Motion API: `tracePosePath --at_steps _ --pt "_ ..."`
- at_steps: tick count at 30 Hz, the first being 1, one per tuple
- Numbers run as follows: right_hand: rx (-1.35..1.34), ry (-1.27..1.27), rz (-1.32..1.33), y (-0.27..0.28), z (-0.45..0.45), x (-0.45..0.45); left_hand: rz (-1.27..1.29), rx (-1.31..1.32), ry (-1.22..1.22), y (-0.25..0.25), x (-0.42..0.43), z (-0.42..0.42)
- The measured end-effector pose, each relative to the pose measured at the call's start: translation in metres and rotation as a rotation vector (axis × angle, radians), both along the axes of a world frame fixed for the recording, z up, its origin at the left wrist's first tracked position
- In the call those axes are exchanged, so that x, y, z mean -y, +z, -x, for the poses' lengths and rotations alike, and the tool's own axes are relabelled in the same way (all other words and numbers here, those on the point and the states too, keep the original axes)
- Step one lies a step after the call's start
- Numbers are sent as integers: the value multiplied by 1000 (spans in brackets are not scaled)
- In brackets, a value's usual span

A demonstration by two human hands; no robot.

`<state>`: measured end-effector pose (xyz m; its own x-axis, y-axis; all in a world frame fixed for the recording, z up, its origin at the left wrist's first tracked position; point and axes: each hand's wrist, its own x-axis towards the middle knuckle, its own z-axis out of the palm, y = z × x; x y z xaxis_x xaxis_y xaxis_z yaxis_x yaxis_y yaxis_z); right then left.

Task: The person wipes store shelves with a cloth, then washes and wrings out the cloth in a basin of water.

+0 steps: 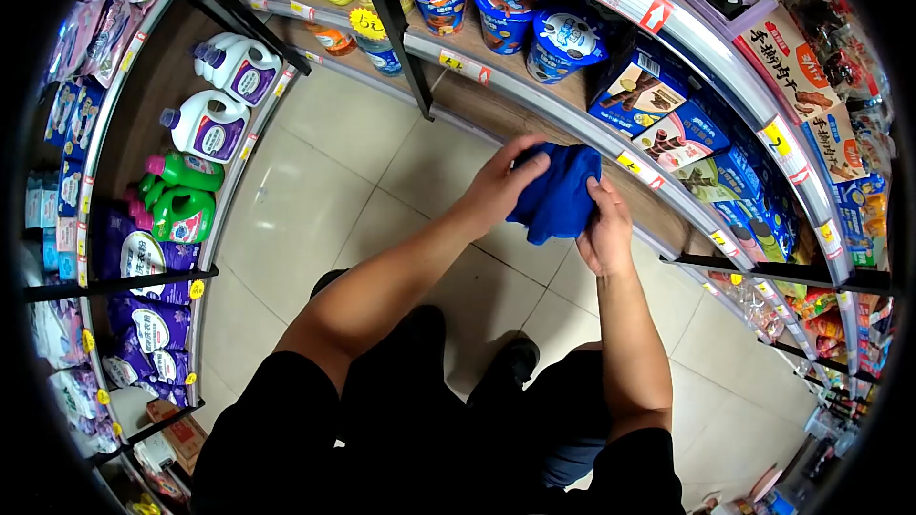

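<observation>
In the head view, our left hand [506, 179] and right hand [607, 233] both grip one blue cloth [558, 195], bunched between them. We handle it best with even pinches at opposite edges, clear of the shelf [541, 102]. Beyond our hands, we count three blue cups [504, 21] along its front.

Black shirt [410, 477] with short, plain sleeves [277, 420] ending near the elbows [329, 329]; below the shirt, dark trousers [563, 396] and black shoes [516, 358].

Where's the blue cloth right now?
In the head view, right of centre, the blue cloth is held between the left hand and right hand, above the tiled floor.
</observation>
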<state>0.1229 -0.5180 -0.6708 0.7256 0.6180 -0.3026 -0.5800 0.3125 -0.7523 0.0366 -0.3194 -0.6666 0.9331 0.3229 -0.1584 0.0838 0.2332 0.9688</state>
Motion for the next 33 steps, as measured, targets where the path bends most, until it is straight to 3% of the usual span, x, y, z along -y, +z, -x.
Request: tracePosePath --at_steps 5,7,9,11,16,20,21,23,24,25,26,29,30,33 --pt "-14 1 -63 23 8 -16 159 39 -64 16 12 21" --pt "219 106 94 11 12 -17 -539 80 10 13 11 30" --pt "258 73 141 -7 9 -20 -523 85 1 5 12 32" --pt "-143 -42 15 -14 1 -23 -298 118 71 -17 10 30" --pt "-443 134 -201 8 0 -35 -404 245 21 -8 1 34" --pt "-514 316 -255 -13 -2 -39 -622 281 -96 2 -8 38" --pt "-513 319 -151 -14 -1 -41 -619 276 -91 2 -6 39" --pt "-507 326 -47 -22 -1 -42 -371 223 -52 2 -3 37" --pt "-413 402 -39 -24 -1 -40 -371 224 -44 2 -5 36" --pt "-321 476 -31 -26 0 -38 -430 160 24 1 -7 35" --pt "-264 380 112 -31 5 -43 -488 95 90 1 -8 33" --pt "-232 359 76 -38 1 -44 -432 -12 250 1 -8 27" --pt "-133 314 182 -25 5 -49 -374 2 325 -6 -8 20" --pt "-209 121 261 -29 -2 -57 -383 9 542 -19 -19 -1"
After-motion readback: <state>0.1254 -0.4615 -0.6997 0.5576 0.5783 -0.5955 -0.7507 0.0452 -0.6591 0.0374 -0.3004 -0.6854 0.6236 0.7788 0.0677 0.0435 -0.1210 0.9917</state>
